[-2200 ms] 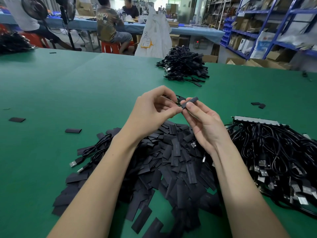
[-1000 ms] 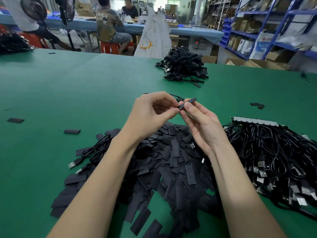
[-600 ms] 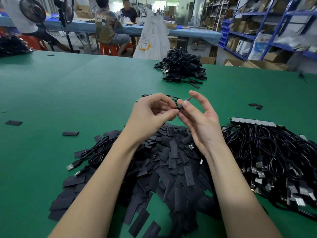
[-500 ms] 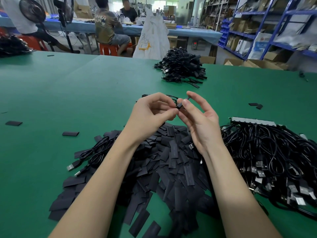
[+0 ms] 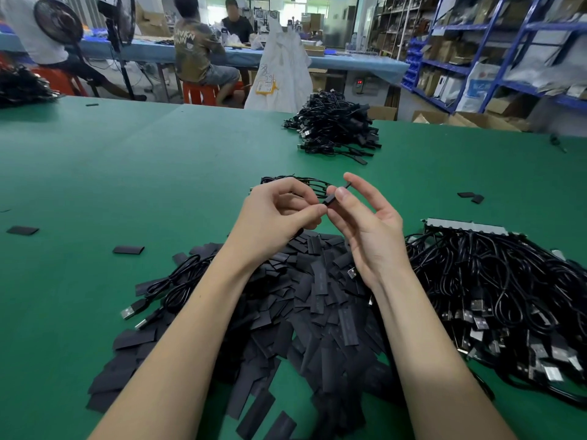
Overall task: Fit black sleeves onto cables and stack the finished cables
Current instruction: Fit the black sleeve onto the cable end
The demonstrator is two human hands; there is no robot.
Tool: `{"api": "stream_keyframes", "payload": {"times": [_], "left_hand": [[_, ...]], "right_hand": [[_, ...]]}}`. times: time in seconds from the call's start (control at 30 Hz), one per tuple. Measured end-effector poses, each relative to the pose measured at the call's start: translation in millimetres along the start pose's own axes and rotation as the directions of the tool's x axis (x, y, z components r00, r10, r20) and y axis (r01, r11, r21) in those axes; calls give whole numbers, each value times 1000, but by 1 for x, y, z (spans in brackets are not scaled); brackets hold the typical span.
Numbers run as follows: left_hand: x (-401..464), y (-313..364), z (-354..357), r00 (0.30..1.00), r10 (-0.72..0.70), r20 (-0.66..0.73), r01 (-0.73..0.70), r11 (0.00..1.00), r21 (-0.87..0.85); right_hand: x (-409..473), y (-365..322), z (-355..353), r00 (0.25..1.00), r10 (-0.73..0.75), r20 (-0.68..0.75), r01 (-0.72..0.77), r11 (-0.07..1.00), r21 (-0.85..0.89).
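My left hand (image 5: 279,217) pinches a coiled black cable (image 5: 295,182) near its end, with the coil hanging behind the fingers. A black sleeve (image 5: 336,194) sits on that cable end. My right hand (image 5: 368,230) pinches the sleeve between thumb and forefinger, its other fingers spread. Below my wrists lies a heap of loose flat black sleeves (image 5: 305,300). A large pile of bare cables (image 5: 508,296) with silver USB plugs lies on the right. A stack of cables (image 5: 336,128) sits farther back on the green table (image 5: 158,173).
Two loose cables (image 5: 165,293) lie left of the sleeve heap. Stray sleeves (image 5: 128,249) dot the table on the left, and a pair (image 5: 471,196) on the right. People sit at a blue table behind; shelving stands at the back right.
The sleeve has slid further onto the cable end and shows shorter. My right hand's outer fingers have opened out from a closed grip. Both hands stay in the same spot.
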State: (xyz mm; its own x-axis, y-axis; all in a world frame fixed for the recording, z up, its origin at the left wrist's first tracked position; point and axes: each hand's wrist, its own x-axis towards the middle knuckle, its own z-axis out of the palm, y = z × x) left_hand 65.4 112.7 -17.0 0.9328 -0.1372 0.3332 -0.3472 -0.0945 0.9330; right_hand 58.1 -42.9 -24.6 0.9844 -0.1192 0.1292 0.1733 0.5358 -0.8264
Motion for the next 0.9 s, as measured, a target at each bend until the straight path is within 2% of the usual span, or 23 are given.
{"api": "stream_keyframes", "payload": {"times": [0.47, 0.6, 0.67, 0.83, 0.9], "left_hand": [[3, -3, 1, 1000, 6, -4, -6, 998, 57], [6, -7, -5, 997, -41, 71, 17, 951, 310], [5, -8, -7, 993, -52, 107, 10, 934, 357], [11, 3, -7, 999, 39, -19, -30, 942, 334], [20, 8, -11, 991, 124, -56, -92, 913, 397]], "right_hand": [[3, 6, 3, 997, -11, -74, 6, 998, -67], [4, 3, -1, 989, -36, -142, 34, 999, -15], [5, 0, -5, 988, -38, -148, 36, 999, -19], [9, -9, -13, 983, 25, -183, -35, 998, -52], [10, -14, -17, 980, 45, -194, -52, 998, -32]]}}
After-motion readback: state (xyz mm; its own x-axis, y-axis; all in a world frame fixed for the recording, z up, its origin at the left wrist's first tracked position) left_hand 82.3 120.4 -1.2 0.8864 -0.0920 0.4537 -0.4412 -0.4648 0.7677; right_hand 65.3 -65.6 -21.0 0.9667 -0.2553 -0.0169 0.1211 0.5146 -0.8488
